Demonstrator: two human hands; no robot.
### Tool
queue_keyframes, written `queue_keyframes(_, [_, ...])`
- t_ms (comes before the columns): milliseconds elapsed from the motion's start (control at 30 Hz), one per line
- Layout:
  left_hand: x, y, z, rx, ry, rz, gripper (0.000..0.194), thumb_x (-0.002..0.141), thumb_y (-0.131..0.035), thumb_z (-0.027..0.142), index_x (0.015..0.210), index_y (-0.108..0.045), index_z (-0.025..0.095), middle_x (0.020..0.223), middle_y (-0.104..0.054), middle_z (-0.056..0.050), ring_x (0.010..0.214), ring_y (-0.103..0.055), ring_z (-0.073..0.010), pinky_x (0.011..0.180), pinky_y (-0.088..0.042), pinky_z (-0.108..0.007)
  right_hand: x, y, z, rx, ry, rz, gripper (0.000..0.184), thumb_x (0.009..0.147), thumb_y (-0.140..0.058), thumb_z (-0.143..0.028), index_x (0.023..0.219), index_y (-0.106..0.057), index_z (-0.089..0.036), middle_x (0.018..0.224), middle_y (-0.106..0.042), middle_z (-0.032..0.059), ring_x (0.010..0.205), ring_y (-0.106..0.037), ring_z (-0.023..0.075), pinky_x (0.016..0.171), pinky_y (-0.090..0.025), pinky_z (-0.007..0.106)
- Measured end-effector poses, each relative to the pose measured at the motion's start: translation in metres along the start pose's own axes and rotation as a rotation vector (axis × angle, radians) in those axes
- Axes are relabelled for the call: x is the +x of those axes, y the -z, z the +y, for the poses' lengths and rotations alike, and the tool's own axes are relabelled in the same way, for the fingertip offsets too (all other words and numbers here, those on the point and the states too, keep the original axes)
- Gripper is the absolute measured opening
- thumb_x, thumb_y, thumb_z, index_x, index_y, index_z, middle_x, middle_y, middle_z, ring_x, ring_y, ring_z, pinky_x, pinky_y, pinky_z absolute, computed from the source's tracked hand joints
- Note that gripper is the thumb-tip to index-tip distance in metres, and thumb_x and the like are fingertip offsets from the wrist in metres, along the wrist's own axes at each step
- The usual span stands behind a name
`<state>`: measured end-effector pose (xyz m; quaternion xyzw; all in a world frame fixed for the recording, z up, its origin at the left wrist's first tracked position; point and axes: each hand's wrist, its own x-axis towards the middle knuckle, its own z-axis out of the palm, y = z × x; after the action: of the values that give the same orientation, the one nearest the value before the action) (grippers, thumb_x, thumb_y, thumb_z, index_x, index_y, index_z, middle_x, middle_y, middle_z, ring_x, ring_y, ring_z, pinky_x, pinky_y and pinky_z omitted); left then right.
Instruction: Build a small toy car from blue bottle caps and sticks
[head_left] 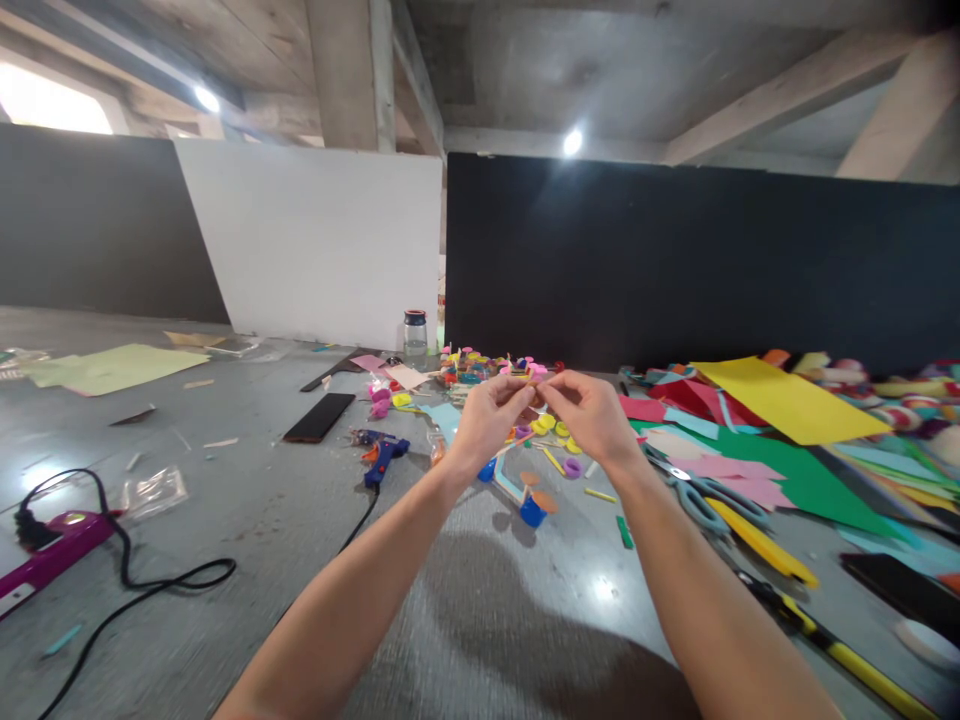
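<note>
My left hand and right hand meet at the centre, over a grey table, thumb and forefinger of each drawn together in a pinch. Between my fingertips is a small piece, mostly hidden and too small to identify. Nearer me on the table, between my forearms, a pale-blue strip has a blue cap and brown discs at its near end. Left of my hands lie a blue glue gun and a black phone; on the right, grey-handled scissors beside a green sheet.
</note>
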<state>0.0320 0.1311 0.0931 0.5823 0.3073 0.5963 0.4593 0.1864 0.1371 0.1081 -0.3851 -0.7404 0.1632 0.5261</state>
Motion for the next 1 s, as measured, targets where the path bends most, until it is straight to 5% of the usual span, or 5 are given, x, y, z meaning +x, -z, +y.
queue_keyframes(467, [0.0024, -0.0016, -0.0047, -0.011, -0.022, 0.045, 0.008, 0.088, -0.065, 0.019, 0.089, -0.072, 0.014, 0.078, -0.074, -0.003, 0.063, -0.068, -0.0104, 0.065, -0.056, -0.023, -0.0014, -0.0019, -0.0010, -0.033, 0.028, 0.013, 0.022, 0.089, -0.061, -0.036, 0.081, -0.070, -0.018, 0.078, -0.073, 0.0059, 0.073, -0.067, 0.0211, 0.068, -0.049, 0.032])
queue_keyframes(767, [-0.0041, -0.0009, 0.0028, -0.095, 0.038, -0.102, 0.023, 0.087, -0.068, 0.033, 0.101, -0.071, 0.014, 0.091, -0.074, -0.007, 0.076, -0.070, -0.0142, 0.073, -0.057, -0.028, -0.0009, 0.0003, 0.0007, -0.045, 0.039, 0.041, 0.022, 0.089, -0.061, -0.038, 0.082, -0.070, -0.019, 0.078, -0.073, 0.0053, 0.072, -0.067, 0.0215, 0.066, -0.048, 0.032])
queue_keyframes(1000, [0.0009, -0.0007, -0.0059, -0.107, 0.073, -0.039, 0.014, 0.084, -0.071, 0.027, 0.089, -0.069, 0.014, 0.078, -0.072, -0.004, 0.068, -0.068, -0.0126, 0.068, -0.056, -0.026, -0.0017, -0.0026, -0.0001, -0.050, 0.040, 0.025, 0.020, 0.089, -0.061, -0.035, 0.080, -0.069, -0.019, 0.078, -0.073, 0.0051, 0.072, -0.068, 0.0207, 0.068, -0.050, 0.032])
